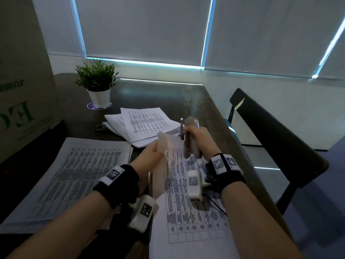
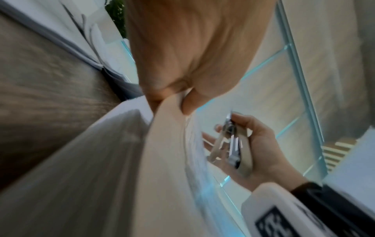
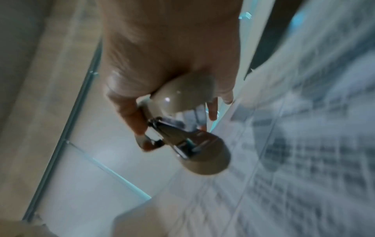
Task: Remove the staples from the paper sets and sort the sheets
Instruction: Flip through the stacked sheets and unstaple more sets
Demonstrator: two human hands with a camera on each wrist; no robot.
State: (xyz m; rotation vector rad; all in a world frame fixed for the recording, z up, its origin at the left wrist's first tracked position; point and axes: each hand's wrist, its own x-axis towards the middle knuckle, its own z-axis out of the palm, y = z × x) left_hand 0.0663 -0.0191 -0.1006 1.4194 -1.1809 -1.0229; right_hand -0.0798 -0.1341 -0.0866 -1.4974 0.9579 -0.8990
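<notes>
- Left hand raised over desk, thumb and fingers pinching top corner of paper set, corner lifted.
- Right hand just beside it, fingers curled round stapler, held upright above the sheet.
- Two more paper stacks lie farther left.

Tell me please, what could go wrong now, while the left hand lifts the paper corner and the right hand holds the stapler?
1. The left hand pinches only the folded corner of the paper set; a hard pull may tear it.
2. The right hand holds the stapler upright with its metal end near the fingers, so a slip could nick them.
3. The loose sheets behind lie untidily and could get mixed.
</notes>
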